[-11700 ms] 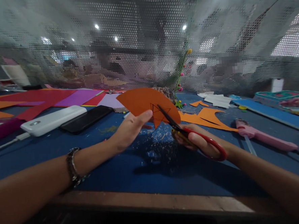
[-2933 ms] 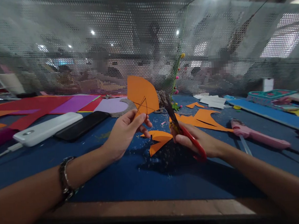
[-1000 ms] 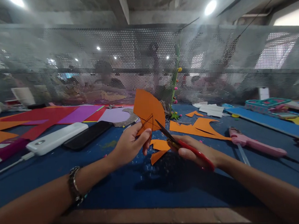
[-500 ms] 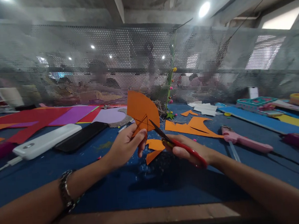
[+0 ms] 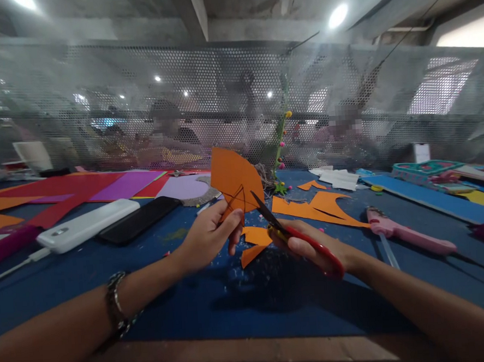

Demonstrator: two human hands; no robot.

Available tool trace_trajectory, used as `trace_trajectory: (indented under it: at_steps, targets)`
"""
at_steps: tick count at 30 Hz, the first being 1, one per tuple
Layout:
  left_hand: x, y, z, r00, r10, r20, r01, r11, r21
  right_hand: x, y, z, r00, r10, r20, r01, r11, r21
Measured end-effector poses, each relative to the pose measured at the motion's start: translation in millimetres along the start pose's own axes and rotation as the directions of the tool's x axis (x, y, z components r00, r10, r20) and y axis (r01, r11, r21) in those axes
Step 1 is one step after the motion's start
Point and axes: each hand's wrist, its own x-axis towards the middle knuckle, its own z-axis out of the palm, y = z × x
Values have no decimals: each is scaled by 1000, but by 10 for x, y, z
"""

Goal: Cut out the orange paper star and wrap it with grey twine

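Observation:
My left hand [image 5: 212,234] pinches the lower end of an orange craft sheet piece [image 5: 234,173], held upright above the table. Its outer edge is curved, and dark pencil-like lines forming a pointed shape run across its lower part. Around the handles of red-handled scissors [image 5: 318,250] wraps my right hand [image 5: 305,245]. The dark blades point up and left, with their tips at the orange piece's right edge; whether they touch it I cannot tell. Below my hands lie small orange offcuts [image 5: 256,237] on the blue tabletop [image 5: 184,307].
Left stand a white power bank [image 5: 89,223] with a cable, a black case [image 5: 140,220] and coloured sheets [image 5: 70,186]. Right are larger orange scraps [image 5: 309,207], a pink glue gun [image 5: 411,233] and a teal basket [image 5: 428,169]. Behind rises a perforated metal screen [image 5: 221,106].
The view has shifted slightly, so everything sits a little further right. The scissors' tips are slightly lower against the orange piece's edge. Both hands keep their holds.

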Motion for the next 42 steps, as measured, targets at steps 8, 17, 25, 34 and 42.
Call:
trace_trajectory:
  at_steps: [8, 17, 25, 34, 42]
  targets:
    - [0, -10, 9, 999, 40, 11, -40, 999, -8, 6, 54, 11, 999, -36, 11, 36, 999, 38]
    - [-2, -3, 44, 999, -2, 42, 5, 997, -74, -8, 26, 29, 996, -69, -50, 73, 994, 79]
    - [-5, -15, 40, 998, -20, 67, 29, 990, -136, -6, -5, 31, 1000, -4, -9, 4, 998, 62]
    - [-5, -19, 68, 991, -53, 126, 74, 982, -174, -3, 53, 62, 998, -40, -40, 44, 994, 97]
    - [-4, -23, 49, 985, -59, 163, 80, 988, -131, 6, 46, 89, 995, -15, -95, 23, 996, 83]
